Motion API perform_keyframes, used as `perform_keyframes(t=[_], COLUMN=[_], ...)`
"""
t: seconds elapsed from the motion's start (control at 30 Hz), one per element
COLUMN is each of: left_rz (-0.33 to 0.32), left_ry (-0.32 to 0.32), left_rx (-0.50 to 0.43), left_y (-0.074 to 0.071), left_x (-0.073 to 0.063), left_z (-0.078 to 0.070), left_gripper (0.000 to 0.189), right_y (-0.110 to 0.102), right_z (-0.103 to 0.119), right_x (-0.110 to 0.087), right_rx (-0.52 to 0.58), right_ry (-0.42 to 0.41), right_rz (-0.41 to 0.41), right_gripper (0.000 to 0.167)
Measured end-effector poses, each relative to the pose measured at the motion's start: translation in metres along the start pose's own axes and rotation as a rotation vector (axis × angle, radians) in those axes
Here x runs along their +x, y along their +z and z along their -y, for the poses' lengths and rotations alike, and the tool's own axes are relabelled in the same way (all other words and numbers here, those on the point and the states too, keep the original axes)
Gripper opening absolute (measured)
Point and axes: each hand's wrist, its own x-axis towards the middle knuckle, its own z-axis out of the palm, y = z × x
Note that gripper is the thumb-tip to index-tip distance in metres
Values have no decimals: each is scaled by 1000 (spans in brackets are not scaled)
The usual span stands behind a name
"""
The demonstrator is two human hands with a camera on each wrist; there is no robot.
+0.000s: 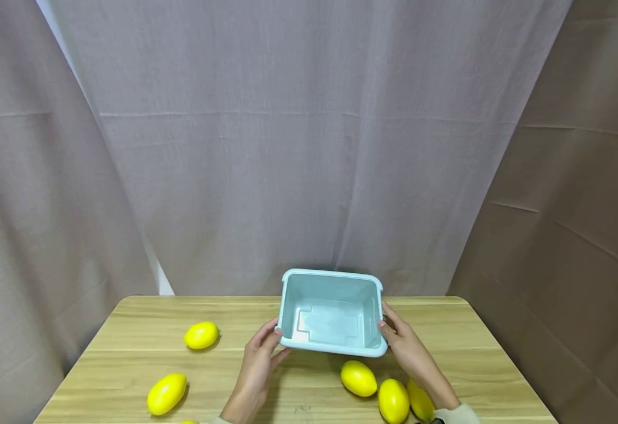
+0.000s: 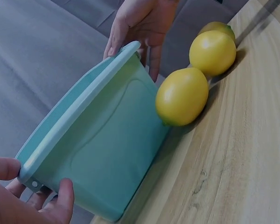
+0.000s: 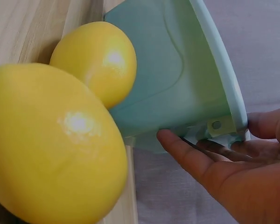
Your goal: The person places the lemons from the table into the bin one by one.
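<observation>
As I watched remotely, the left hand (image 1: 255, 370) and right hand (image 1: 408, 344) gripped the bin (image 1: 332, 325) by its short ends; it was between them, long axis hand to hand, neither nearer

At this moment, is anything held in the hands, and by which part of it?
The light blue bin, by the rim at its short ends: left hand at the left, right hand at the right.

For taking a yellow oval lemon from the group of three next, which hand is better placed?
Probably the right hand: the three yellow lemons lie nearer it than the left hand. However, both hands hold the rectangular pale blue plastic bin.
</observation>
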Motion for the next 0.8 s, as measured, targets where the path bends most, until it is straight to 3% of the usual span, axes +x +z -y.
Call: perform_keyframes(t=[0.27,0.57,0.8], left_rz=[-17,-124,-130], left_ry=[14,29,24], left_rx=[28,129,171], left_y=[-5,-13,-19], left_x=[-1,-1,0], left_z=[-5,-10,-12], left_gripper=[48,44,46], right_y=[5,20,28], right_z=[2,3,0], right_x=[2,5,6], right_rx=[-6,36,35], right_ry=[-9,-34,-31], right_rz=[-8,3,-7], right_gripper=[58,57,57])
